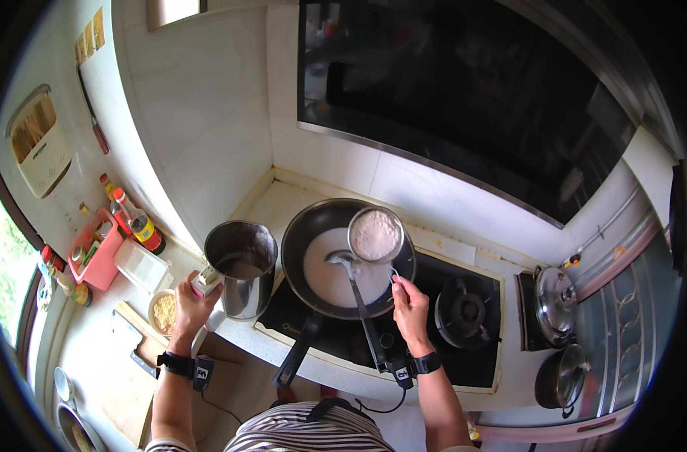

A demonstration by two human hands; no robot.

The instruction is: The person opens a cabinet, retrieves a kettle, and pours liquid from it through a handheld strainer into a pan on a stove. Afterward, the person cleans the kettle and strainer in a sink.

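My left hand [194, 305] grips the handle of a metal jug [242, 240], tilted so that its dark inside with pale residue shows. Under it a shiny metal surface [247, 296] is visible; whether it is a second vessel I cannot tell. In my right hand [411, 308] is the wire handle of a small round strainer [375, 234] full of pale, moist pulp. It hangs over the right side of a black wok [298, 237] that contains a milky liquid [324, 271]. A ladle [360, 299] rests in the wok, its handle leaning over the near rim.
The wok stands on a black gas hob [343, 344] beside a bare burner [466, 311]. Lidded pots [558, 376] stand right. On the left counter are a cleaver [126, 330], a cutting board [123, 398], a bowl of yellowish shreds [164, 312], sauce bottles [146, 229] and a pink basket [98, 248].
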